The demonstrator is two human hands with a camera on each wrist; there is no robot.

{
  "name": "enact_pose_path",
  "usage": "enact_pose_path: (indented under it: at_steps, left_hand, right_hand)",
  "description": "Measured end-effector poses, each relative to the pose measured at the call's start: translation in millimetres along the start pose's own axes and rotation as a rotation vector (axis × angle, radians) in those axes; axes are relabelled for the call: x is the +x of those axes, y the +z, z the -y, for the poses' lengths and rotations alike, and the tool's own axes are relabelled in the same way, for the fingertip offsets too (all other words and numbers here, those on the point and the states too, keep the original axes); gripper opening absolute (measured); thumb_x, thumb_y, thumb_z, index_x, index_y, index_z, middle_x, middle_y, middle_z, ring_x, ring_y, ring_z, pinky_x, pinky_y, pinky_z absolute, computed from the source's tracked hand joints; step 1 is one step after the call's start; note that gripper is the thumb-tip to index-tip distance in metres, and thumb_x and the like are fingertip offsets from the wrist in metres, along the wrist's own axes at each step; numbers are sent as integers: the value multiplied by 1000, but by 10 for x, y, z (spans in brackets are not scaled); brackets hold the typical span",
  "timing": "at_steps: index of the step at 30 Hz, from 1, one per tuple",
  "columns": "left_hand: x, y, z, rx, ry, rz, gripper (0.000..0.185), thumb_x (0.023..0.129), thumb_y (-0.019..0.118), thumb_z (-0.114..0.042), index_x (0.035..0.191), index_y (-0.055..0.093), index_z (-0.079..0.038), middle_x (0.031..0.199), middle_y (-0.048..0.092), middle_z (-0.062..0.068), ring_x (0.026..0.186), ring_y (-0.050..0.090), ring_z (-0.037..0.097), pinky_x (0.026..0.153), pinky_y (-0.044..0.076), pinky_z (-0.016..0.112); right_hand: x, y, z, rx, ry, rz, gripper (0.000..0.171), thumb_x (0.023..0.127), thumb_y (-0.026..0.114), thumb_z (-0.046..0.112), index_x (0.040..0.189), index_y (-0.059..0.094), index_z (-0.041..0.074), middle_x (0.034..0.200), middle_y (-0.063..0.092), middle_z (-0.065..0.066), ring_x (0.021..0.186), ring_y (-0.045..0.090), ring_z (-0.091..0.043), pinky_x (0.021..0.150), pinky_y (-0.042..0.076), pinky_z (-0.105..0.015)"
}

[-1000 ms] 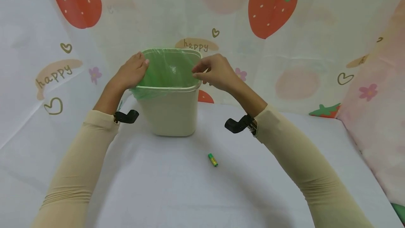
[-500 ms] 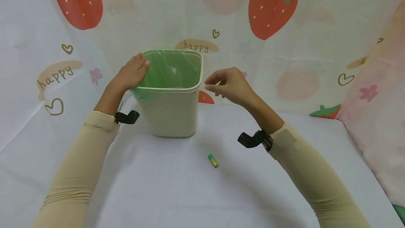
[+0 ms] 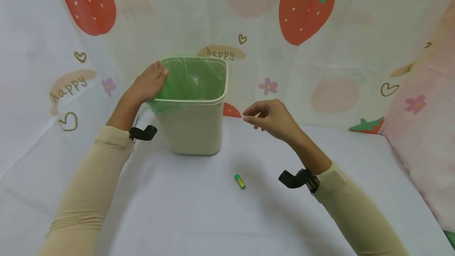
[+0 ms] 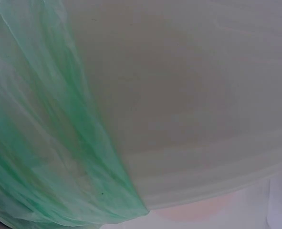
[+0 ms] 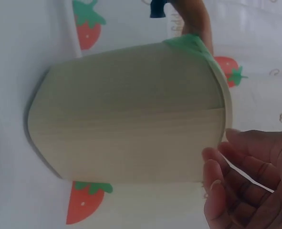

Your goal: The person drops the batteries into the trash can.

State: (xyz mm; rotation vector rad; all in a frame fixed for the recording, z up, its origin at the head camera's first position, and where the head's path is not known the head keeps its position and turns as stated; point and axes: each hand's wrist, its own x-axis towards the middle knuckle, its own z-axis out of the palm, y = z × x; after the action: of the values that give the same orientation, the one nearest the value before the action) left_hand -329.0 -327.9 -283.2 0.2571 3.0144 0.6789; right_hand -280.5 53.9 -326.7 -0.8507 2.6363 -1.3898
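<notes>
A cream trash bin [image 3: 190, 127] stands upright on the white surface, lined with a thin green plastic bag [image 3: 195, 80]. The bag is folded over the rim at the left, while the right rim is bare. My left hand [image 3: 148, 84] holds the bin's left rim over the bag, thumb on the inner side; its other fingers are partly hidden. To the right of the bin, my right hand [image 3: 271, 117] is in the air, fingers loosely bent and nothing between them. A green-and-yellow battery [image 3: 240, 181] lies in front of the bin.
A cloth backdrop [image 3: 256, 62] printed with strawberries, hearts and flowers hangs close behind the bin. White cloth [image 3: 177, 204] covers the surface. The left wrist view is filled by the bin's wall [image 4: 169, 95] and the bag's folded edge [image 4: 98, 157].
My right hand has left the bin's right rim and moved right and down, away from it. The bag's right side no longer shows over that rim. My left hand stays put.
</notes>
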Motion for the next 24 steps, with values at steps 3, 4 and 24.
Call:
enact_pose_path:
  at_steps: [3,4,24]
  left_hand:
    - [5,10,9,-3,-1,-5,67,112,11,-39,157,-2,9,166,-10,27,154,-10,41,123,-3,55]
    - [5,11,11,-4,0,-7,67,112,11,-39,157,-1,9,166,-10,27,154,-9,41,123,-2,54]
    - [46,5,31,12,20,-11,66,112,12,-36,156,1,12,165,-6,29,154,-7,41,124,-2,51]
  right_hand:
    - [-80,34,-47,18,5,4,18,94,75,22,105,78,8,96,74,-6,71,65,-22,65,56,-34]
    - [-106,46,-61,22,7,5,17,94,75,22,104,78,9,96,74,-6,71,65,-22,65,56,-34]
    - [-534,416,-430,54,99,1,10,93,76,22,101,79,16,93,75,0,70,67,-19,61,55,-34]
